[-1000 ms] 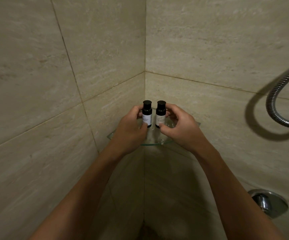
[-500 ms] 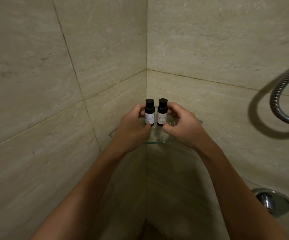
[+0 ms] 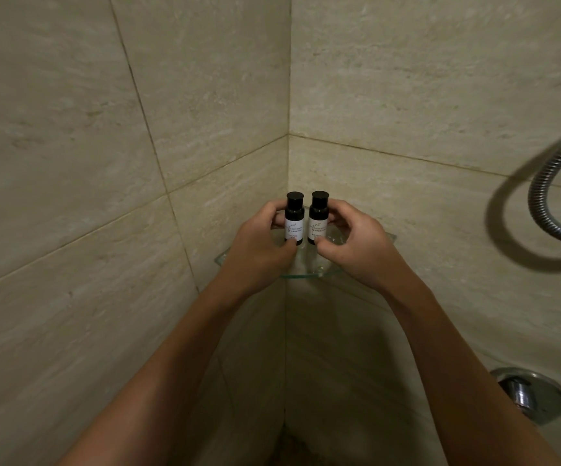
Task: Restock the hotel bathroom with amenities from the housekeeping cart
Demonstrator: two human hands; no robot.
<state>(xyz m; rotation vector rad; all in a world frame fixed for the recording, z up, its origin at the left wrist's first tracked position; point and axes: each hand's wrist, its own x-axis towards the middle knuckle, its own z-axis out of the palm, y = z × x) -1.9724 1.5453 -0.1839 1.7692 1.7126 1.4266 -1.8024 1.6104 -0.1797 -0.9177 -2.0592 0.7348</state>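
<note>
Two small dark bottles with black caps and white labels stand upright side by side on a glass corner shelf (image 3: 309, 273) in the tiled shower corner. My left hand (image 3: 259, 247) grips the left bottle (image 3: 294, 218), thumb at its base and fingers behind it. My right hand (image 3: 356, 245) grips the right bottle (image 3: 318, 217) the same way. The labels face me. My hands hide much of the shelf.
Beige stone-look tiles cover both walls. A chrome shower hose (image 3: 547, 193) loops on the right wall. A chrome valve plate (image 3: 531, 395) sits lower right. The dark shower floor lies far below the shelf.
The two bottles stay on the shelf between my hands, now a little closer together and lined up. My view has shifted slightly.
</note>
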